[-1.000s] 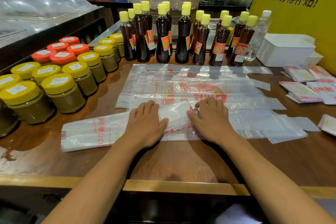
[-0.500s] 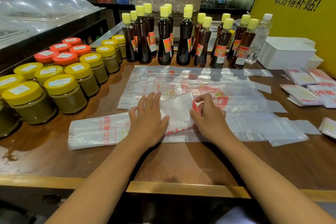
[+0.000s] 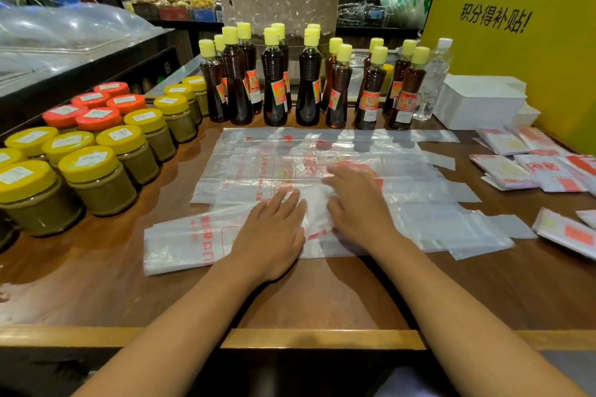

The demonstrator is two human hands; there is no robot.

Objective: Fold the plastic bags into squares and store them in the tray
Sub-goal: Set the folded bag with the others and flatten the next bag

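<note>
wooden counter [image 3: 96, 293], both hands [image 3: 317, 219] flat, fingers straight, on the plastic bag [image 3: 180, 240]

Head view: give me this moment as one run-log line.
step: folding | left hand: flat on plastic bag | right hand: pressing fold | folded squares: on counter | tray: untouched

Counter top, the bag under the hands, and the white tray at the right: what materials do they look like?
Brown counter top: looks like varnished wood; grain shows and it reflects light, with a lighter front edge strip.
Clear plastic bag with red print: thin glossy film, see-through, wrinkled; both hands rest on it.
White rectangular tray: probably matte plastic; plain, opaque, smooth walls, though the look leaves it open.
</note>
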